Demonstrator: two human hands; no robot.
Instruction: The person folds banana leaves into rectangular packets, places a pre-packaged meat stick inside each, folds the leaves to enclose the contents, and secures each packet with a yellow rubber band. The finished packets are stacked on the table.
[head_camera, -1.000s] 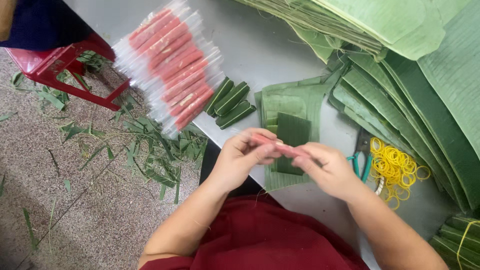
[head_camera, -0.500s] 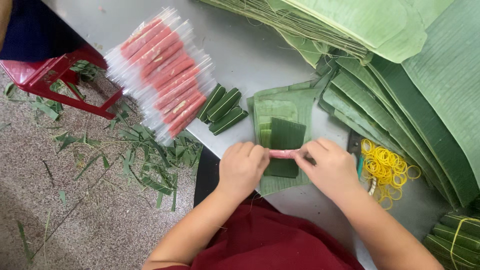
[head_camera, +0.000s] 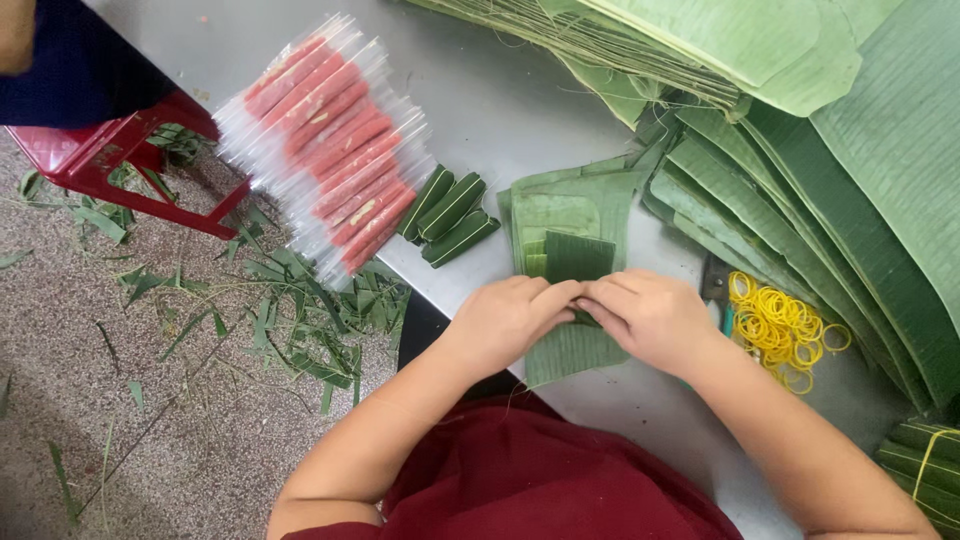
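- The left hand and the right hand are seen pressed together, fingertips meeting, over a stack of cut banana-leaf pieces on the grey table.
- A small dark green leaf square is laid on top of that stack, just at 12 o'clock from the fingertips, and it is touched by them.
- Both hands are curled narrowly; whether anything is pinched between the fingers cannot be told, since the fingertips are hidden against each other.
- Three finished leaf-wrapped rolls are placed side by side at 10 o'clock from the hands.
- A pile of red sticks in clear plastic wrappers is spread further out at 10 o'clock, at the table edge.
- Yellow rubber bands are heaped at 3 o'clock, just beside the right wrist.
- Large banana leaves are stacked from 12 to 3 o'clock.
- A red stool is seen on the floor at 9 o'clock, with leaf scraps scattered near it.
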